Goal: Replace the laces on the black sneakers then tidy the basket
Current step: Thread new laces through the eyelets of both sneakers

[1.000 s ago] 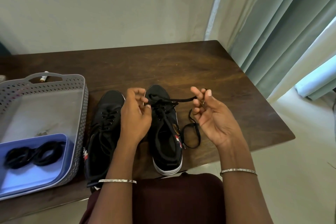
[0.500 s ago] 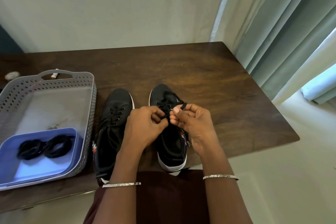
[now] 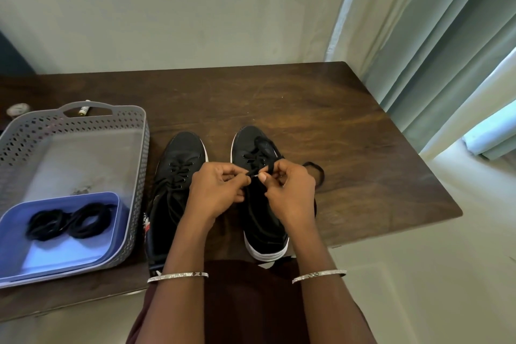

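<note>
Two coiled laces (image 3: 69,222): black, limp and light, lying in the blue tray (image 3: 16,218) inside the grey basket (image 3: 134,120) at the left of the table (image 3: 307,109); lift each by the whole coil so it does not unwind.
Left sneaker (image 3: 184,148): just right of the basket, toe pointing away from you, lace threaded through its eyelets; light, with a soft upper and a stiff sole, so steady it by the sole or heel.
Left hand (image 3: 217,193): your grip is pinched on the lace (image 3: 272,165) next to its tip (image 3: 252,175), above the right sneaker's tongue.
Tip: small, hard and probably slick; hold just behind it, where the cord gives purchase.
Right hand (image 3: 290,195): grip curled round the same lace, thumb meeting the tip; which hand carries the tip itself is hard to tell.
Right sneaker (image 3: 248,142): between and under your hands, laced only near the toe as far as can be seen.
Slack loop (image 3: 319,173): lying on the table just right of your right hand; it is floppy and may snag or twist, so feed it gently.
</note>
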A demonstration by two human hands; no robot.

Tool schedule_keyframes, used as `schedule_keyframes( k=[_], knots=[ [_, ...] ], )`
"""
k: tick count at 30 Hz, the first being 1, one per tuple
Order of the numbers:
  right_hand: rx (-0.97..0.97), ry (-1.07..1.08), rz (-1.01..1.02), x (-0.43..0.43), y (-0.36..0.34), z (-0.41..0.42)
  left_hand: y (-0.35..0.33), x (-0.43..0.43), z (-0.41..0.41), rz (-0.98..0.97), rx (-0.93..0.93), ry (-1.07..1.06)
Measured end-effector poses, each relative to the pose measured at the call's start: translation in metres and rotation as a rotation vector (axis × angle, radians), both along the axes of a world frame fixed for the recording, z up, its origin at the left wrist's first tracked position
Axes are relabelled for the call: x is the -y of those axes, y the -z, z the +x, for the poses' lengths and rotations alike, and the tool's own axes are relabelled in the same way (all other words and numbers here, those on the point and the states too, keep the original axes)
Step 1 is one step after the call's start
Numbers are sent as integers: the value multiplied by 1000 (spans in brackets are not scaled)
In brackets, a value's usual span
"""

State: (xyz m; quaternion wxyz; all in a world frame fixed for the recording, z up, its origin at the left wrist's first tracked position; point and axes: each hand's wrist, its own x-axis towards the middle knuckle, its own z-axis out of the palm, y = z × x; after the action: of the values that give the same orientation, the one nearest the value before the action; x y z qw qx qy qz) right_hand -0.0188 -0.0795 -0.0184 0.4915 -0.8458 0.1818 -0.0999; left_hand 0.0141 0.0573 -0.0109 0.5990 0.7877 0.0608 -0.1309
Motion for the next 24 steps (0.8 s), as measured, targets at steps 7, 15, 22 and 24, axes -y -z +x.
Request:
schedule_keyframes(
  k=[7,15,22,24],
  knots=[
    [49,25,-201,-9,4,2,-2,-2,0,-64,-42,8],
    [146,-26,-337,-16,5,2,-3,-3,0,-113,-80,15],
    [117,-27,-299,-17,7,6,-4,-3,0,-143,-107,10],
    [89,-41,-290,-17,7,7,-3,-3,0,-150,-117,0]
  ],
)
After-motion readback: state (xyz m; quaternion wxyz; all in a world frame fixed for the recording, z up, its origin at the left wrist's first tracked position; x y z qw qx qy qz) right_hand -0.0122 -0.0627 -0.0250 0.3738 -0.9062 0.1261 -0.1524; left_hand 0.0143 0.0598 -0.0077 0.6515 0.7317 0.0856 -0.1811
